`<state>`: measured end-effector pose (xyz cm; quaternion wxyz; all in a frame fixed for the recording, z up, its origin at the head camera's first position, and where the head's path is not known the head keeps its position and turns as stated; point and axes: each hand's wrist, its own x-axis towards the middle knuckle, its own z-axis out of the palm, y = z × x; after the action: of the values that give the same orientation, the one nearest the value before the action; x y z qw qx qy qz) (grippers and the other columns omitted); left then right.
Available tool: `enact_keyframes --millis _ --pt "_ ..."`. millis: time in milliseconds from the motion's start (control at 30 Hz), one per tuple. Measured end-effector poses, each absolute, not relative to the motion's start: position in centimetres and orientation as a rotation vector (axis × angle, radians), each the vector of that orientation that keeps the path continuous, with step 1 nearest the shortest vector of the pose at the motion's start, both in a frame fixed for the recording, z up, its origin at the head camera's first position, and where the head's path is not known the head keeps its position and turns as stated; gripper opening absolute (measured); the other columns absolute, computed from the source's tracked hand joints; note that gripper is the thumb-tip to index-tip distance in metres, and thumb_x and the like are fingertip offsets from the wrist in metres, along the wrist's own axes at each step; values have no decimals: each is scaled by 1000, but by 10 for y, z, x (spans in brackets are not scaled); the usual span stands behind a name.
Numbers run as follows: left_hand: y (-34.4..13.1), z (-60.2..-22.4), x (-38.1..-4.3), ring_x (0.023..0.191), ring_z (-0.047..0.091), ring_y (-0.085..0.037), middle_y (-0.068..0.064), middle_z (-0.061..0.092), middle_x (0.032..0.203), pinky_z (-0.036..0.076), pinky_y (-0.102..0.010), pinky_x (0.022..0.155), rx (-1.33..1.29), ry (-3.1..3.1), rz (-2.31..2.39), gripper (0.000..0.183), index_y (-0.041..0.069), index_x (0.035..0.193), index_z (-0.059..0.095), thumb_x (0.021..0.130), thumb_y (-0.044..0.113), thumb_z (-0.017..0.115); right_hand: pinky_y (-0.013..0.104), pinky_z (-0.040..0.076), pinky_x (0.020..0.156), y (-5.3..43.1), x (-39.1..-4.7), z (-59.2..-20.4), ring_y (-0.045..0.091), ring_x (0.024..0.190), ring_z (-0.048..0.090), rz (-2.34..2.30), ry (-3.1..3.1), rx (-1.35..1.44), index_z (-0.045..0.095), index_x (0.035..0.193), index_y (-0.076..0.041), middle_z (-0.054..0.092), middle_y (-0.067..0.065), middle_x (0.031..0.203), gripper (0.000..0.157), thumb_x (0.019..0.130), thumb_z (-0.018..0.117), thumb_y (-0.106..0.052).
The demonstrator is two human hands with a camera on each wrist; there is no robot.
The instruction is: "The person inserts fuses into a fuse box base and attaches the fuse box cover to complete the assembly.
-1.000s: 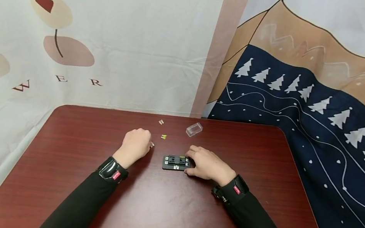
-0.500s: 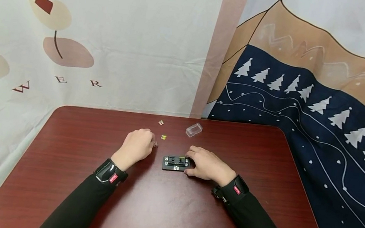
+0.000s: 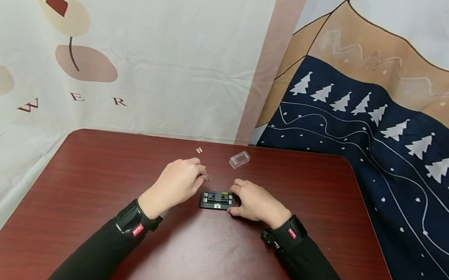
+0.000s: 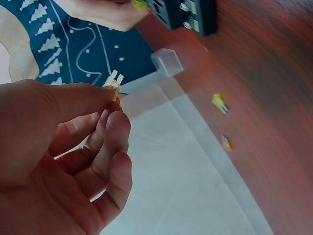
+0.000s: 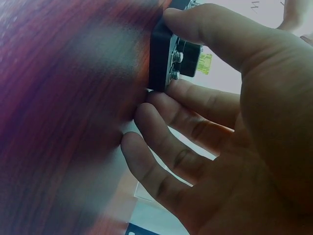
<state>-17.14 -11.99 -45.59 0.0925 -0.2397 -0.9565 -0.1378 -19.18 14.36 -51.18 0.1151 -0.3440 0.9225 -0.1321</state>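
My left hand (image 3: 177, 181) pinches a pale blade fuse (image 4: 115, 81) between thumb and index finger, its two metal prongs pointing outward. That hand is left of and slightly beyond a black fuse block (image 3: 211, 195) lying on the table. With thumb and fingers at both sides of the block's right end, my right hand (image 3: 256, 203) grips it. A yellow fuse (image 5: 205, 63) sits in the block, and screw terminals (image 5: 178, 57) show along its end. Two loose fuses lie beyond: a yellow one (image 4: 220, 103), mostly hidden by my left fingers in the head view, and an orange-tinted one (image 4: 226, 143).
A small clear plastic box (image 3: 240, 159) stands near the back edge of the reddish-brown table (image 3: 289, 168). Behind the table hang a pale printed cloth (image 3: 176, 56) and a navy cloth with white trees (image 3: 338, 127).
My left hand has moved right with the fuse, closer to the fuse block, and now covers most of the loose yellow fuse in the head view. My right hand stays on the block.
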Motion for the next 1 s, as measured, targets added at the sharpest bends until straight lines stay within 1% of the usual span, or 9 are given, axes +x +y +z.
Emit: enact_keyframes --millis 167,333,367,533,833,1000 --pt "-113 -456 -168 81 73 -20 4 73 93 60 -41 76 -804 -2821 -367 9 21 100 87 102 19 79 45 54 84 144 -192 -511 15 95 57 -407 2709 -1032 74 124 -9 59 -1 108 44 92 87 -37" --pt "-108 -461 -166 81 72 -20 4 72 92 60 -40 77 -877 -2816 -343 9 21 100 87 102 19 79 43 54 81 145 -192 -512 14 92 57 -404 2713 -1028 75 122 -11 60 -2 106 42 91 88 -37" --pt "-107 -462 -165 81 73 -20 4 73 93 60 -41 77 -882 -2820 -338 9 21 100 87 102 19 79 40 54 83 144 -192 -512 15 93 57 -409 2709 -1019 75 122 -11 60 -2 107 42 91 88 -36" --pt "-105 -467 -164 84 73 -20 3 75 96 61 -41 79 -900 -2841 -291 8 21 101 87 102 19 79 38 53 84 144 -191 -512 14 94 57 -380 2709 -1002 75 123 -13 60 -3 108 42 92 88 -38" --pt "-100 -479 -165 88 76 -20 1 76 97 60 -40 82 -912 -2852 -218 8 18 101 86 102 21 78 40 54 85 144 -191 -512 15 96 57 -379 2704 -1003 74 124 -12 60 -2 109 44 92 89 -37" --pt "-99 -483 -167 90 77 -21 1 76 96 60 -41 83 -915 -2862 -213 9 17 100 85 103 20 77 39 54 85 144 -190 -512 15 96 58 -369 2712 -1016 74 123 -13 60 -3 108 43 91 88 -39"
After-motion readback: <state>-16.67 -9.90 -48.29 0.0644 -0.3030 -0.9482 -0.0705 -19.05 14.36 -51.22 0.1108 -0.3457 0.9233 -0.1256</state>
